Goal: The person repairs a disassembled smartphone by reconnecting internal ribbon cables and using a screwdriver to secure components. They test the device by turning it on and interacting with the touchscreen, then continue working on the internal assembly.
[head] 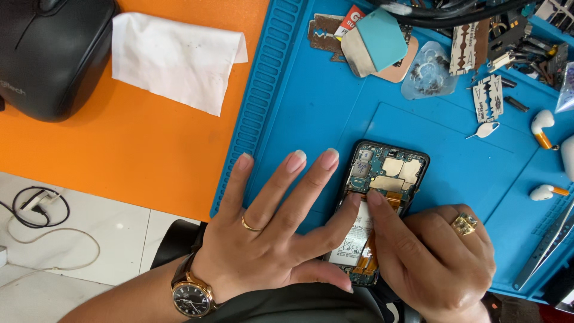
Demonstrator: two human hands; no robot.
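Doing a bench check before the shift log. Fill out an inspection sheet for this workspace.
Surface: blue repair mat on an orange table.
Job's things: opened phone lying on the mat, back off, circuit board and battery showing.
Clutter: white cloth, razor blades, small plastic bag, stack of pads, white earbuds, tweezers, black mouse.
Grippers: left hand spread flat, steadying the phone; right hand pressing a fingertip at the orange ribbon across the board.
Cables: black and white cords on the floor; dark cables at the mat's top edge.
Surroundings: pale tiled floor.
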